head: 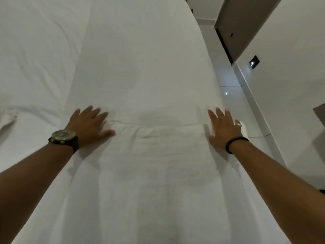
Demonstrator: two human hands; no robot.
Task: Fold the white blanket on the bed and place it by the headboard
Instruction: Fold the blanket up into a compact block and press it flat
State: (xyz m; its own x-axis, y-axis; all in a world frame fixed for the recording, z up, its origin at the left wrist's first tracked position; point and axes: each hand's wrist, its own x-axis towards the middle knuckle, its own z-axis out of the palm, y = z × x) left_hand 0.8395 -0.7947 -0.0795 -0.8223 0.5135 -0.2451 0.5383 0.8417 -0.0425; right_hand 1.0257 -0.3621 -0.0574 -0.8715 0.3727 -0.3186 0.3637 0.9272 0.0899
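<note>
The white blanket (pixel 154 173) lies as a long folded strip down the right side of the bed, and a fold edge crosses it between my two hands. My left hand (pixel 88 125), with a watch on the wrist, presses flat on the blanket's left edge with fingers spread. My right hand (pixel 224 128), wearing a ring and a black wristband, lies flat on the blanket's right edge near the side of the bed. Neither hand grips the cloth. The headboard is out of view.
The white bed sheet (pixel 35 59) is rumpled on the left. Right of the bed runs a glossy tiled floor (pixel 233 103), then a white wall (pixel 290 41) with a dark switch plate (pixel 254 61) and a brown door (pixel 233 18) at the back.
</note>
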